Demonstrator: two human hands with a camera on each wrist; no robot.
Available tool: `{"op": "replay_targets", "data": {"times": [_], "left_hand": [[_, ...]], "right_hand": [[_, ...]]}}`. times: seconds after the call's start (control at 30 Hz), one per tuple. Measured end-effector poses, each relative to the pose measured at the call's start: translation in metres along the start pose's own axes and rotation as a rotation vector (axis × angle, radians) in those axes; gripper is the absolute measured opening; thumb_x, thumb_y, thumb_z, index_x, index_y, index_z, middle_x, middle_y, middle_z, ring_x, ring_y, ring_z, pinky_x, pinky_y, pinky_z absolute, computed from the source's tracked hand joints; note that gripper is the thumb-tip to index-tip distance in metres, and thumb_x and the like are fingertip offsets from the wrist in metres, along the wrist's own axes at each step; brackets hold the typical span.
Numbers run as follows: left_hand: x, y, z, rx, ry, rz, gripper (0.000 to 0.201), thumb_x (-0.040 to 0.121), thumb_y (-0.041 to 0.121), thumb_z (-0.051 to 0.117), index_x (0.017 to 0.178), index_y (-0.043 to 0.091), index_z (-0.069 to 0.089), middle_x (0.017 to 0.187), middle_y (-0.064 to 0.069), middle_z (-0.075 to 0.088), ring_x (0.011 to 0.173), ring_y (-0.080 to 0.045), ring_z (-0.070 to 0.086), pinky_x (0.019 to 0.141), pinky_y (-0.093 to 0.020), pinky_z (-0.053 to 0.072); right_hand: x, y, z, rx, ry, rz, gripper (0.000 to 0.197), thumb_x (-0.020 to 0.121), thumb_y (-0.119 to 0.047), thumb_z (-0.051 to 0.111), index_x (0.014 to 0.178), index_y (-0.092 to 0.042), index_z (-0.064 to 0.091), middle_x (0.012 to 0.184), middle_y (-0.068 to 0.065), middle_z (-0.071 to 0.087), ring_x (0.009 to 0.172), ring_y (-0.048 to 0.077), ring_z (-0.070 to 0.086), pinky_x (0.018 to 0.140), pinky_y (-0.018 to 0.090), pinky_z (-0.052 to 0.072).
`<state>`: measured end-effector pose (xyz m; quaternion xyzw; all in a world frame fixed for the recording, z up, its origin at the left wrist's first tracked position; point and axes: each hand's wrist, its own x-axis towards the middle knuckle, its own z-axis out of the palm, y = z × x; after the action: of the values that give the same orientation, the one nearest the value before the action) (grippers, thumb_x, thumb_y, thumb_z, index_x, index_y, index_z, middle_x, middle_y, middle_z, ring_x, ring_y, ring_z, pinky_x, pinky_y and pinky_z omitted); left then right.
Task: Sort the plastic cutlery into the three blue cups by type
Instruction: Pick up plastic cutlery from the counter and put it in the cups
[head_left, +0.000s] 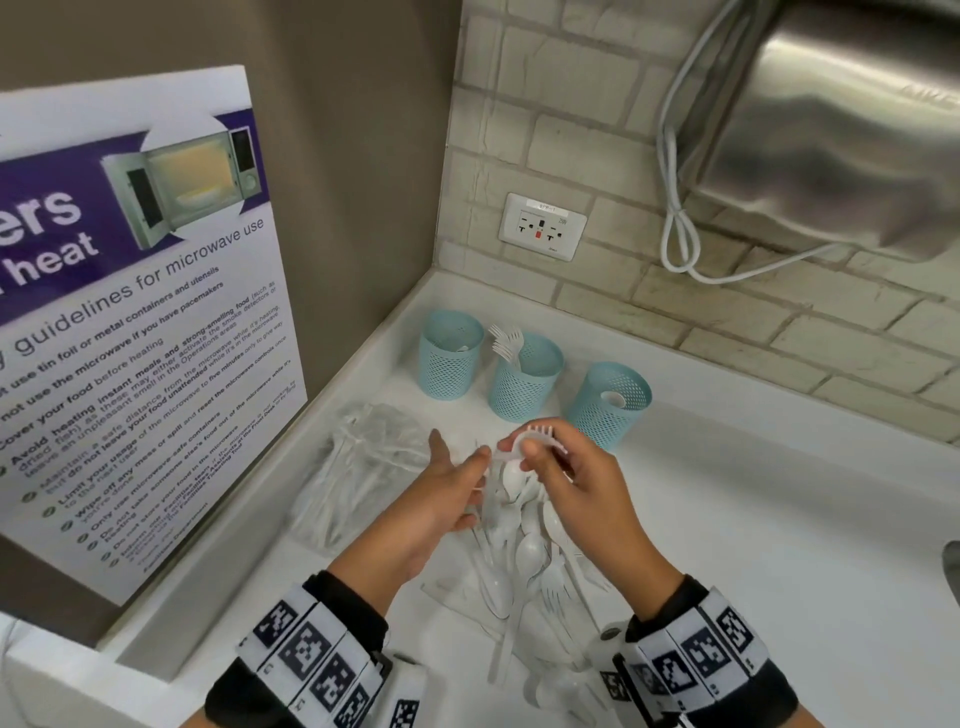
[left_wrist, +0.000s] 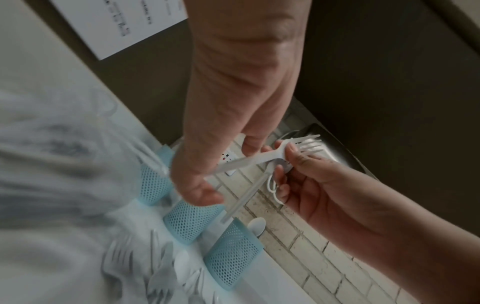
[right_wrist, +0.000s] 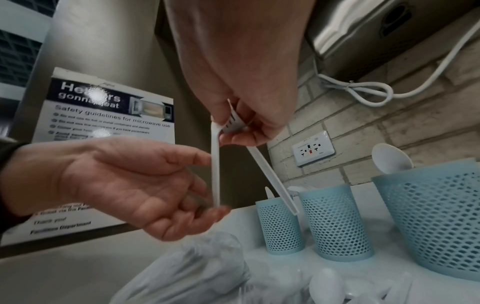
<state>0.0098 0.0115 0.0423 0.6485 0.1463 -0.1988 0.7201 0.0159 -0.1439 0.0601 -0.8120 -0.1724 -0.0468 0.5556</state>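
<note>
Your right hand (head_left: 566, 483) pinches two forks (right_wrist: 233, 123) by their heads above the pile on the desk (head_left: 779, 519); your left hand (head_left: 441, 493) is open, fingers touching one handle. With this loose pinch one fork can slip before reaching the middle cup (head_left: 524, 384)

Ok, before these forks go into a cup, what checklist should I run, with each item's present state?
1. Grip: the right hand pinches the forks by their heads: ok.
2. Both held pieces show tines: ok.
3. Is the left hand clear of the forks? Not ok, its fingers touch one handle.
4. Target: the middle cup already holds forks and stands upright: ok.
5. Avoid the right cup, which holds a spoon: ok.
6. Type of cutlery in the left cup: cannot tell.
</note>
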Motion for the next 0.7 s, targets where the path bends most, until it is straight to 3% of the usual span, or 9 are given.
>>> {"op": "replay_targets", "data": {"times": [0.07,0.1,0.17,0.23,0.3,0.37,0.5,0.6,0.7], "left_hand": [[-0.004,0.003,-0.001,0.209,0.008,0.011,0.057,0.094,0.048,0.045,0.146,0.042,0.023,0.149,-0.001,0.027,0.13,-0.018,0.041,0.104,-0.035,0.04],[-0.006,0.003,-0.001,0.274,0.008,0.026,0.043,0.094,0.049,0.044,0.136,0.044,0.039,0.147,0.0,0.023,0.128,-0.015,0.038,0.105,-0.032,0.036],[-0.011,0.004,0.004,0.325,0.007,0.12,0.026,0.095,0.047,0.043,0.115,0.038,0.057,0.133,0.004,0.03,0.116,-0.008,0.04,0.094,-0.023,0.033],[-0.015,0.004,0.009,0.332,-0.025,0.287,0.028,0.097,0.039,0.043,0.108,0.025,0.065,0.124,0.005,0.045,0.108,-0.001,0.048,0.086,-0.013,0.036],[-0.017,0.002,0.013,0.294,-0.074,0.38,0.027,0.099,0.03,0.044,0.097,0.016,0.067,0.11,0.005,0.064,0.103,-0.001,0.058,0.087,-0.016,0.042],[-0.014,-0.001,0.013,0.252,-0.043,0.412,0.028,0.099,0.028,0.043,0.091,0.013,0.066,0.1,0.004,0.071,0.098,-0.006,0.065,0.09,-0.023,0.047],[-0.009,-0.004,0.012,0.121,0.047,0.401,0.031,0.101,0.027,0.038,0.091,0.007,0.06,0.098,0.0,0.074,0.091,-0.011,0.07,0.085,-0.029,0.055],[-0.005,-0.007,0.01,0.175,0.039,0.377,0.028,0.102,0.025,0.037,0.093,0.009,0.058,0.099,-0.002,0.074,0.09,-0.013,0.07,0.083,-0.027,0.055],[-0.005,-0.012,0.011,0.264,-0.022,0.361,0.027,0.102,0.025,0.037,0.103,0.011,0.06,0.102,-0.002,0.073,0.094,-0.013,0.069,0.084,-0.022,0.052]], "right_hand": [[0.002,-0.004,-0.003,0.108,0.039,0.048,0.01,0.096,-0.017,0.054,0.095,-0.016,0.064,0.093,-0.002,0.073,0.079,0.007,0.063,0.072,0.021,0.049],[0.003,-0.006,-0.004,0.161,0.054,0.073,0.01,0.096,-0.016,0.054,0.098,-0.012,0.063,0.093,0.0,0.073,0.074,0.005,0.061,0.07,0.018,0.047],[0.004,-0.008,-0.005,0.254,0.076,0.126,0.014,0.096,-0.016,0.054,0.102,-0.005,0.06,0.093,0.004,0.074,0.066,0.006,0.058,0.063,0.015,0.046],[0.005,-0.01,-0.004,0.328,0.083,0.163,0.019,0.096,-0.015,0.054,0.105,0.002,0.058,0.092,0.007,0.074,0.062,0.008,0.057,0.061,0.017,0.046],[0.006,-0.009,-0.003,0.35,0.103,0.203,0.025,0.093,-0.018,0.058,0.104,0.005,0.056,0.087,0.008,0.073,0.058,0.012,0.057,0.061,0.023,0.049],[0.008,-0.007,-0.003,0.342,0.143,0.247,0.027,0.089,-0.018,0.063,0.103,0.003,0.056,0.076,0.006,0.072,0.055,0.012,0.059,0.06,0.025,0.05],[0.007,-0.001,-0.006,0.295,0.188,0.288,0.019,0.09,-0.023,0.062,0.1,-0.007,0.058,0.072,0.0,0.069,0.053,0.008,0.054,0.057,0.022,0.047],[0.006,-0.005,-0.004,0.328,0.206,0.305,0.03,0.091,-0.039,0.054,0.104,-0.011,0.056,0.068,-0.004,0.057,0.055,0.007,0.045,0.058,0.021,0.042],[0.007,-0.009,-0.002,0.397,0.209,0.317,0.042,0.087,-0.049,0.048,0.113,-0.016,0.056,0.078,-0.003,0.045,0.06,0.004,0.043,0.061,0.018,0.044]]}}
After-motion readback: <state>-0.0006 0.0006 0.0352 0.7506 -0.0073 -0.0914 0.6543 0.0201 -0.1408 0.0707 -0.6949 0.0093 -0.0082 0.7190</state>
